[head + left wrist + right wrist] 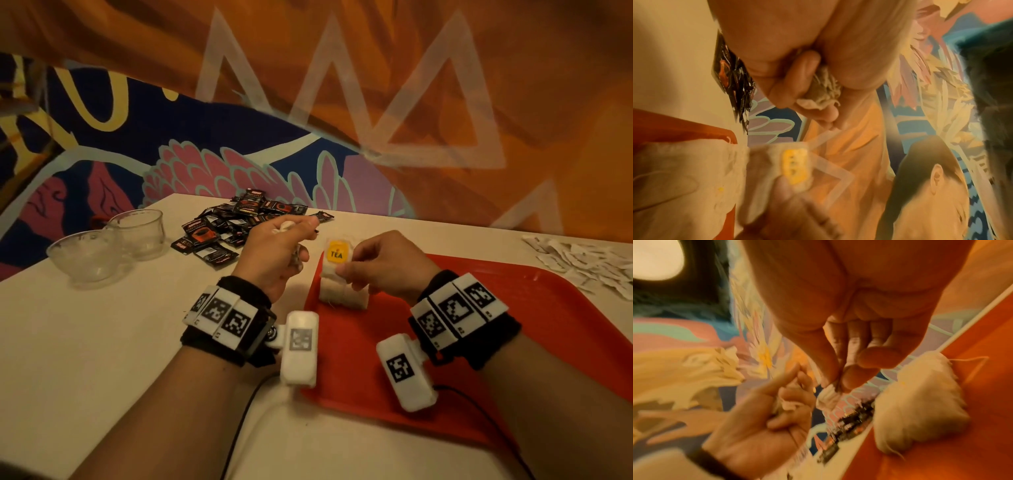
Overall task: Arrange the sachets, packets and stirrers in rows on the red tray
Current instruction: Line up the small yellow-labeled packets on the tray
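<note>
Hands first: right hand [383, 265] pinches yellow-tagged tea bag [337, 255] over far-left corner of red tray [513, 325]; left hand [275, 253] clutches spare tea bags [824, 91]. Step: starting first row. Next, likely: lay bag just beyond tea bag already placed [342, 296], edges aligned. Black packets [236, 222], white sachets [589, 263] untouched on table.

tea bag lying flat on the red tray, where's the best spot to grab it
Pinch the tea bag by its thin near edge seam, coming from above on the right-hand side. It lies flat against the red tray, its middle looks puffy, and the right hand already pinches another bag's edge the same way.
</note>
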Motion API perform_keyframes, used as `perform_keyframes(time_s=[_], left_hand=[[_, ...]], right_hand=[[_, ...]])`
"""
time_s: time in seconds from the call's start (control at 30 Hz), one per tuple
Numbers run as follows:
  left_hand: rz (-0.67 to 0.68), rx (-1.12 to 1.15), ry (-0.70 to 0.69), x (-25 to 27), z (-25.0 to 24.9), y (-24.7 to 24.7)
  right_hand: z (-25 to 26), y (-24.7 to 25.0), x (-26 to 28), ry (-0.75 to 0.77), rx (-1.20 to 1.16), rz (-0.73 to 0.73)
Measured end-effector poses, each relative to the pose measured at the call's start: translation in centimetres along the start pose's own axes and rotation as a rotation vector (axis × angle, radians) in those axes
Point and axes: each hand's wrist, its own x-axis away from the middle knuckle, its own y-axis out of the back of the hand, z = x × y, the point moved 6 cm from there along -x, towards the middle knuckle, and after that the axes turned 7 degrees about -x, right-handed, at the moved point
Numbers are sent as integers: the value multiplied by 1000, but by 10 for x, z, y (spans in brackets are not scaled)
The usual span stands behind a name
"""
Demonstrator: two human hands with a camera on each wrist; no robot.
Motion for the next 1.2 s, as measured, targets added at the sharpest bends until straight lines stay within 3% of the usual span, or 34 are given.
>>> perform_keyframes(time_s=[0.1,0.23,0.63,0.9,1.1,1.2], left_hand=[[-25,33,47,-3,5,7],[-52,55,69,-5,7,15],[-54,70,102,-6,12,16],[-41,61,110,-6,13,15],[-41,80,108,-7,14,17],[-40,77,114,-7,15,16]], right_hand=[[-8,-12,-6,-142,132,70],[-10,-20,-10,-213,192,93],[-11,-36,-15,-245,449,96],[-8,-33,-15,-209,627,82],[7,-30,-9,-15,572,47],[5,-36,-7,-8,630,92]])
